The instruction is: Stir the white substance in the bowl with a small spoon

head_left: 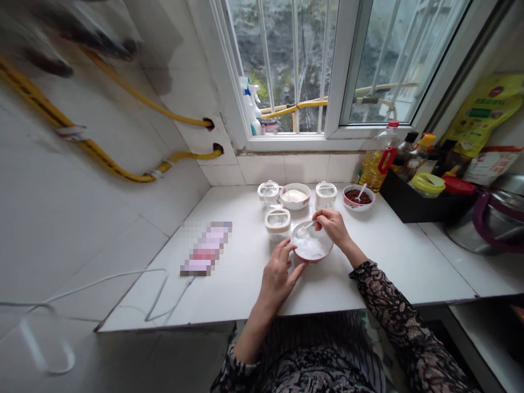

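L hand (pixel 278 271) gripping rim of small china bowl (pixel 311 243); R hand (pixel 333 226) pinching white spoon (pixel 306 228) in bowl. Bowl sitting on white counter (pixel 380 267), holding white powder (pixel 309 248). Light, fragile, prob. slippery: take by rim.

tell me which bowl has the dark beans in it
The patterned bowl at the right end of the row, with a white spoon in dark red beans; the middle bowl and the nearest bowl hold white contents.
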Action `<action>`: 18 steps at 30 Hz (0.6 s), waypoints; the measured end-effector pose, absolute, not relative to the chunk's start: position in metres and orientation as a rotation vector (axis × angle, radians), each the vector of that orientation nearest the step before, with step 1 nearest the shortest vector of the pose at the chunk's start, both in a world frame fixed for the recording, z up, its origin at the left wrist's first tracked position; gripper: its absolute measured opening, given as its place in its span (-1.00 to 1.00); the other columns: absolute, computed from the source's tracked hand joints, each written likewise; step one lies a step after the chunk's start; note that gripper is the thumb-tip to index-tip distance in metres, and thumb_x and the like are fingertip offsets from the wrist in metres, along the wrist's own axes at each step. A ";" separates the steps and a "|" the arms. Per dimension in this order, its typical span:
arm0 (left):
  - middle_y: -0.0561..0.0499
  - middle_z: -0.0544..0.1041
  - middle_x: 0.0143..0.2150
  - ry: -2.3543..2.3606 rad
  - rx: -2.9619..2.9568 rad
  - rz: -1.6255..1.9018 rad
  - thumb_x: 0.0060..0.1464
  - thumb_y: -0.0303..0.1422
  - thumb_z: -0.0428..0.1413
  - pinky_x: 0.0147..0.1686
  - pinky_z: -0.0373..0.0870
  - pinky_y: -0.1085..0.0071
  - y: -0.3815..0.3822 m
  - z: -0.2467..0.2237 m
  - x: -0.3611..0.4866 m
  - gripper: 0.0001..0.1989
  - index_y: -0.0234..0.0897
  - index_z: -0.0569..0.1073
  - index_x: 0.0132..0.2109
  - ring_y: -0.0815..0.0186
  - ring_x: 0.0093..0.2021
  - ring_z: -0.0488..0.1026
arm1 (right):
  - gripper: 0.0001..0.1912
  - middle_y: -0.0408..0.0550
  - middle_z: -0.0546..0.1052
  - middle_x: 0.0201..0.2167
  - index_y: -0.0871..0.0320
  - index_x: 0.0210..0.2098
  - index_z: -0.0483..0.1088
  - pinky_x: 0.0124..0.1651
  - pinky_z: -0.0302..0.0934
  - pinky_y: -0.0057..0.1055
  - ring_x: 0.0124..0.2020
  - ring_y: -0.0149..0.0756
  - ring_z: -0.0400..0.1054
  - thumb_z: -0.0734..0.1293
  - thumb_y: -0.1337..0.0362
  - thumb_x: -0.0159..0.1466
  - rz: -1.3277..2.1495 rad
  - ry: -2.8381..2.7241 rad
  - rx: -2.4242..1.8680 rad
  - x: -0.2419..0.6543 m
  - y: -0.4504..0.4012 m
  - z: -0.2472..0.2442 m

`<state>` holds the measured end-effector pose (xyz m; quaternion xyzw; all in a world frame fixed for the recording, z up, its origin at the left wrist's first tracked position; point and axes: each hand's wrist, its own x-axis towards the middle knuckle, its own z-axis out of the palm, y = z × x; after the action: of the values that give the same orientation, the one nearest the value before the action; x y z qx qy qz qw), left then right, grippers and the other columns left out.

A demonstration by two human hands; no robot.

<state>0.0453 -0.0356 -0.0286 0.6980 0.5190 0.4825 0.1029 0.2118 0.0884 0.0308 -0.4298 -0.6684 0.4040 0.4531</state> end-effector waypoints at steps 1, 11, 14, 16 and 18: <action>-0.18 0.41 0.16 1.532 2.059 1.425 0.18 -0.34 0.16 -0.29 0.66 0.30 -0.036 -0.028 0.045 -0.69 -0.18 0.36 0.06 0.11 0.06 0.50 | -0.82 -0.23 0.42 -0.73 0.13 -0.54 0.42 -0.45 0.21 -0.48 -0.64 -0.38 0.30 0.18 0.34 0.03 0.972 -1.666 -1.074 0.212 0.088 0.031; -0.18 0.42 0.16 1.538 2.083 1.428 0.18 -0.35 0.17 -0.30 0.66 0.34 -0.036 -0.028 0.045 -0.68 -0.19 0.36 0.06 0.13 0.06 0.51 | -0.78 -0.21 0.42 -0.71 0.07 -0.55 0.41 0.18 0.12 -0.22 -0.41 -0.26 0.40 0.18 0.42 0.11 0.409 -1.960 -1.056 0.211 0.084 0.033; -0.18 0.42 0.15 1.537 2.085 1.429 0.17 -0.35 0.17 -0.31 0.65 0.34 -0.036 -0.027 0.045 -0.69 -0.19 0.36 0.06 0.12 0.06 0.51 | -0.77 -0.19 0.45 -0.67 0.07 -0.54 0.41 0.17 0.12 -0.23 -0.38 -0.24 0.41 0.18 0.41 0.12 0.400 -1.946 -1.047 0.211 0.084 0.032; -0.18 0.42 0.15 1.536 2.082 1.435 0.18 -0.35 0.17 -0.30 0.65 0.33 -0.036 -0.027 0.045 -0.69 -0.19 0.36 0.06 0.12 0.06 0.51 | -0.78 -0.18 0.46 -0.66 0.08 -0.56 0.40 0.16 0.13 -0.23 -0.37 -0.24 0.42 0.18 0.41 0.11 0.426 -1.957 -1.043 0.210 0.084 0.032; -0.18 0.42 0.15 1.540 2.077 1.442 0.18 -0.34 0.17 -0.30 0.65 0.32 -0.036 -0.028 0.046 -0.69 -0.18 0.36 0.06 0.12 0.06 0.50 | -0.78 -0.18 0.47 -0.67 0.08 -0.58 0.40 0.14 0.15 -0.24 -0.37 -0.25 0.43 0.19 0.41 0.09 0.477 -1.969 -1.035 0.209 0.084 0.031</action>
<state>0.0456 -0.0361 -0.0280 0.6987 0.5181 0.4850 0.0906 0.2089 0.0843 0.0308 -0.4131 -0.7854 0.1904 0.4199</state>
